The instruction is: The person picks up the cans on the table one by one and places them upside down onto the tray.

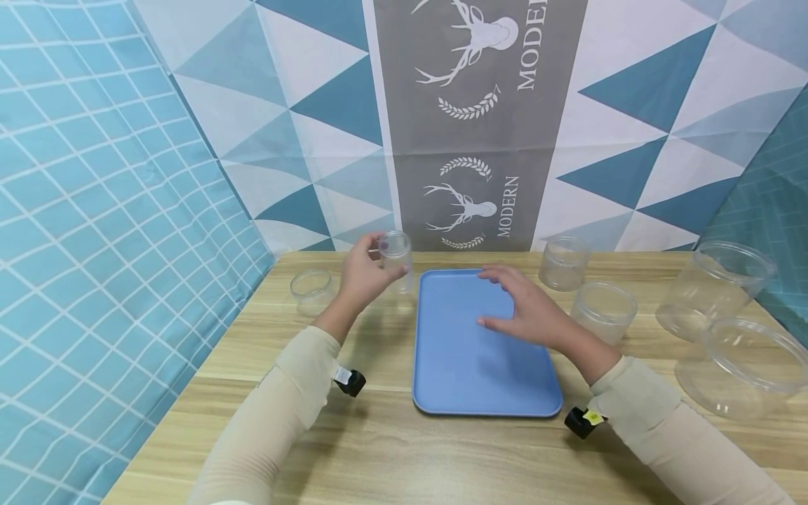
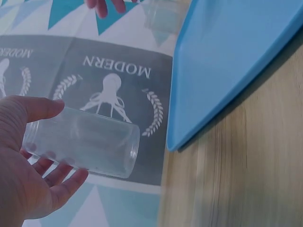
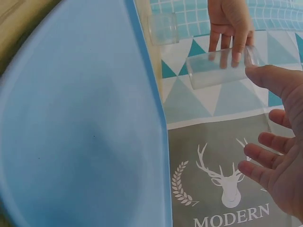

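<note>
My left hand [image 1: 366, 275] grips a tall clear plastic jar [image 2: 94, 142] near its upper end, thumb on one side and fingers on the other. In the head view this jar stands upright just left of the blue tray [image 1: 467, 379], near the table's back edge. In the right wrist view the jar's lower end seems raised off the table. Over the tray's right part hovers my right hand [image 1: 527, 308], its fingers spread and nothing between them. Behind the right wrist stands a clear round jar [image 1: 607, 305], partly hidden by the forearm.
A short clear jar [image 1: 311, 294] sits left of the left hand. On the right are another small jar [image 1: 564, 265], a large clear jar [image 1: 710, 287] and a wide one [image 1: 738, 372]. Patterned cloth [image 1: 467, 140] hangs behind the wooden table [image 1: 404, 456].
</note>
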`<state>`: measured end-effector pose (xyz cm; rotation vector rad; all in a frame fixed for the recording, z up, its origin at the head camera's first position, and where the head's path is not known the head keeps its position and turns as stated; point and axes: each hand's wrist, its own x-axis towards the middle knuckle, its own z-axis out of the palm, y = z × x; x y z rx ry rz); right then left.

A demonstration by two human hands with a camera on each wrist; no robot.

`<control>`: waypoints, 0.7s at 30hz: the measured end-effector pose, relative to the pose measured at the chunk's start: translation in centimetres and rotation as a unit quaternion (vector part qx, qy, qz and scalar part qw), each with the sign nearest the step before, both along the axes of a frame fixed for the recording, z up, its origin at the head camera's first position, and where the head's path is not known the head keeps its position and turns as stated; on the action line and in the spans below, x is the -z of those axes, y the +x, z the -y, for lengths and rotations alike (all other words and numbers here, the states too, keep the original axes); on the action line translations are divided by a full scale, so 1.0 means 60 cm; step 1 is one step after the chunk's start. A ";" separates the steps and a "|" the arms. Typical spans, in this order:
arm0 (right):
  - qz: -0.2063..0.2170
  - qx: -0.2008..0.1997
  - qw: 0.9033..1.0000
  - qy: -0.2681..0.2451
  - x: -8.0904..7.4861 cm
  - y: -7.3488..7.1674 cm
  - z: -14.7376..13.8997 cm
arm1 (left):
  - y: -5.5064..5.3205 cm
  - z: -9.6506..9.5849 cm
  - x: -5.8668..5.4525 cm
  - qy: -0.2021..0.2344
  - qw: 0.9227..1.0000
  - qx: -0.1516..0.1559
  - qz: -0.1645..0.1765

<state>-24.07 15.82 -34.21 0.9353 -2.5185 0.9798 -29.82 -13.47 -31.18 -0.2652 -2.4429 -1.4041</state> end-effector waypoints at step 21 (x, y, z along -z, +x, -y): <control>0.249 0.015 0.946 -0.206 -0.004 0.000 -0.004 | 0.034 -0.050 -0.019 0.014 0.997 0.067 -0.019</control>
